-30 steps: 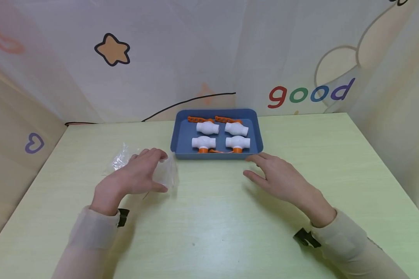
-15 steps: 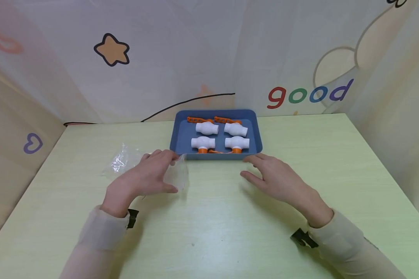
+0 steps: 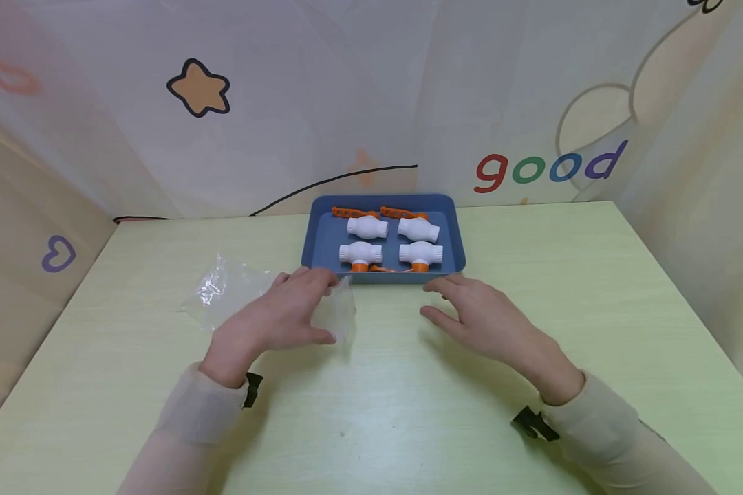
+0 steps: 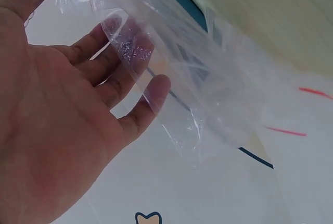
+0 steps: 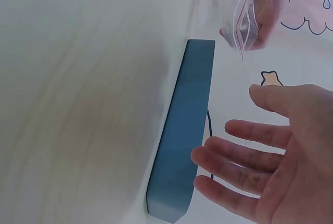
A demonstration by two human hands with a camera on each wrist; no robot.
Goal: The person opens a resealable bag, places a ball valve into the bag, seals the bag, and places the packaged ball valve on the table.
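Observation:
In my left hand (image 3: 278, 316) I hold a clear plastic zip bag (image 3: 342, 313), between thumb and fingers spread wide round it. Up close, the left wrist view has the film lying over the fingertips (image 4: 160, 86). The bag's mouth, edged by a red line, gapes toward my right hand in the right wrist view. My right hand (image 3: 489, 316) hovers beside the front right corner of a blue tray (image 3: 322, 278), its fingers loosely bent and holding nothing. White ball valves (image 3: 368, 227) with orange handles (image 3: 402, 213) lie in that tray in two rows.
More clear plastic bags (image 3: 223, 285) lie on the pale green table (image 3: 371, 426) to the left, partly behind my left hand. A printed curtain (image 3: 322, 103) hangs along the table's back and sides.
My left hand has moved to the right with the zip bag, along the tray's front. My right hand has shifted slightly left. The valves have stayed put.

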